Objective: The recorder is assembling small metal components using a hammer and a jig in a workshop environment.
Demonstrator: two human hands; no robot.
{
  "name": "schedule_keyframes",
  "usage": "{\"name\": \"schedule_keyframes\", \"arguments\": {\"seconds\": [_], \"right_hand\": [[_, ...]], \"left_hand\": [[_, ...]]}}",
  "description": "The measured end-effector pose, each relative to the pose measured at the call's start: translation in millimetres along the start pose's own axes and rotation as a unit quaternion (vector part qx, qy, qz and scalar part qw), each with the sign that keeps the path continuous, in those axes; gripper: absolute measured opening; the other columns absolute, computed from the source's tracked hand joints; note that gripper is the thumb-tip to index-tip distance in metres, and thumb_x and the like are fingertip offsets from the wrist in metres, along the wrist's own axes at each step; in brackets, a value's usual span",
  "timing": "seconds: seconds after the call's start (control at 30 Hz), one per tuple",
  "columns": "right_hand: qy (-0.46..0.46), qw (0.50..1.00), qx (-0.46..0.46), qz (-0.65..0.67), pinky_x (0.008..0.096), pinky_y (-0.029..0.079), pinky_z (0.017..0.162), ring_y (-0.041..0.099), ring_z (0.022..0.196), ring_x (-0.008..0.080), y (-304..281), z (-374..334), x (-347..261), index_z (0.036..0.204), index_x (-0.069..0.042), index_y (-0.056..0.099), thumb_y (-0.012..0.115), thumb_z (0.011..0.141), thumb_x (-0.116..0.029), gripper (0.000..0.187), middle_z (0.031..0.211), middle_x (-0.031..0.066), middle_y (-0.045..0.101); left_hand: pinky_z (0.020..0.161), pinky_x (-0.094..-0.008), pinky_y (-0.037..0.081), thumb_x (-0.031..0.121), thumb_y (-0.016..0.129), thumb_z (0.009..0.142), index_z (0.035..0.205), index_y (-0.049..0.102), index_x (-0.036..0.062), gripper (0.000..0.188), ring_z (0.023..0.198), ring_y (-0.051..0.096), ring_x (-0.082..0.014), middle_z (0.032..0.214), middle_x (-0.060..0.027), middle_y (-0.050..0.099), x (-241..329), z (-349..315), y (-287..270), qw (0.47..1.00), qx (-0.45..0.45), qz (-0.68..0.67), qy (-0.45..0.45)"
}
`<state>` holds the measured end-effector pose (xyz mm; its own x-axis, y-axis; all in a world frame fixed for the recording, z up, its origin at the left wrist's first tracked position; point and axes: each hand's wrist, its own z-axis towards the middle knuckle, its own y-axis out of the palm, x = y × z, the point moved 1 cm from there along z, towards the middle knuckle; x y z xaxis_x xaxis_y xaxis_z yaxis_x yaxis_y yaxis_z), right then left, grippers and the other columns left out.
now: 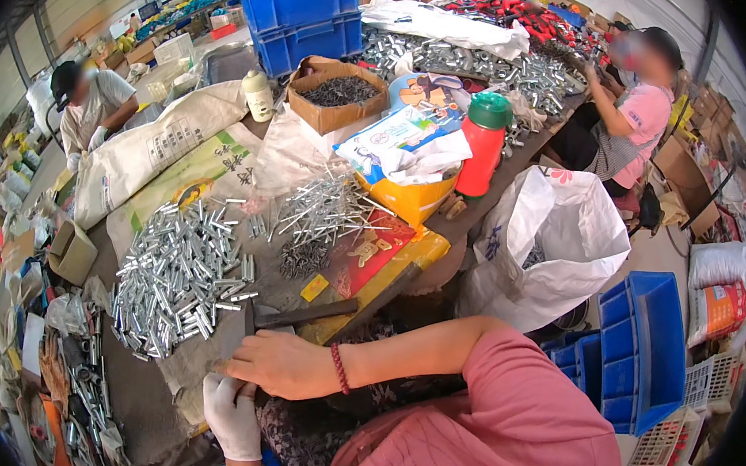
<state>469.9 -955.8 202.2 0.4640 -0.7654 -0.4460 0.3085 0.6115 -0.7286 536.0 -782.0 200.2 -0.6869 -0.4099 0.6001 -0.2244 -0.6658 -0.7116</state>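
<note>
My right hand (pixel 282 363), bare with a red bead bracelet, reaches across from a pink sleeve and lies flat at the table's near edge, with nothing visible in it. My left hand (pixel 232 416), in a white glove, rises beneath it, and its fingertips touch the right hand's fingers. The right hand hides whether the glove holds anything. Just beyond the hands lies a hammer (pixel 296 315) with a dark handle. A big pile of short silver metal tubes (pixel 177 272) sits behind it to the left. Long silver pins (pixel 326 206) and a small heap of dark screws (pixel 302 257) lie further back.
A cardboard box of dark screws (pixel 336 94), a yellow bowl (pixel 410 201) and a red bottle (pixel 483 148) stand further back. A white sack (pixel 551 240) and blue bins (pixel 640 347) are to the right. One person (pixel 91 98) works at far left, another (pixel 637 112) at right.
</note>
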Motion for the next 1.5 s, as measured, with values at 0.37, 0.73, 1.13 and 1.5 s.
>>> {"name": "schedule_keyframes", "arguments": {"seconds": [0.37, 0.73, 1.13, 1.5], "right_hand": [[0.147, 0.970, 0.001, -0.192, 0.0454, 0.052, 0.083, 0.064, 0.096, 0.0336, -81, -32, 27, 0.117, -0.005, 0.068, 0.076, 0.081, -0.011, 0.037, 0.097, 0.0119, 0.064], [0.173, 0.981, 0.017, -0.081, 0.0442, 0.055, 0.076, 0.066, 0.092, 0.0362, -78, -34, 9, 0.119, -0.005, 0.070, 0.070, 0.083, 0.000, 0.036, 0.110, 0.0124, 0.061], [0.068, 0.978, -0.081, -0.178, 0.0370, 0.054, 0.064, 0.068, 0.081, 0.0252, -94, -18, -28, 0.125, -0.015, 0.076, 0.069, 0.086, -0.001, 0.042, 0.102, 0.0060, 0.061], [0.051, 0.991, 0.035, -0.116, 0.0360, 0.056, 0.069, 0.069, 0.084, 0.0284, -79, -29, -17, 0.125, -0.012, 0.075, 0.072, 0.083, 0.003, 0.045, 0.105, 0.0094, 0.064]], "left_hand": [[0.079, -0.0402, 0.052, 0.011, 0.081, 0.083, 0.086, 0.075, 0.0062, 0.008, 0.089, 0.064, -0.0316, 0.091, -0.0110, 0.063, 5, 18, 9, 0.999, 0.009, -0.014, 0.038], [0.080, -0.0386, 0.054, 0.009, 0.081, 0.082, 0.093, 0.077, 0.0084, 0.012, 0.088, 0.065, -0.0298, 0.092, -0.0091, 0.064, -4, 7, 1, 0.999, 0.003, 0.002, 0.044], [0.079, -0.0401, 0.054, 0.007, 0.083, 0.078, 0.089, 0.073, 0.0061, 0.015, 0.087, 0.064, -0.0308, 0.090, -0.0094, 0.064, -4, 8, 3, 0.999, 0.014, -0.027, 0.043], [0.080, -0.0401, 0.053, 0.010, 0.082, 0.080, 0.089, 0.075, 0.0067, 0.012, 0.089, 0.064, -0.0306, 0.089, -0.0097, 0.064, -6, 8, 5, 0.999, 0.005, -0.035, 0.027]]}}
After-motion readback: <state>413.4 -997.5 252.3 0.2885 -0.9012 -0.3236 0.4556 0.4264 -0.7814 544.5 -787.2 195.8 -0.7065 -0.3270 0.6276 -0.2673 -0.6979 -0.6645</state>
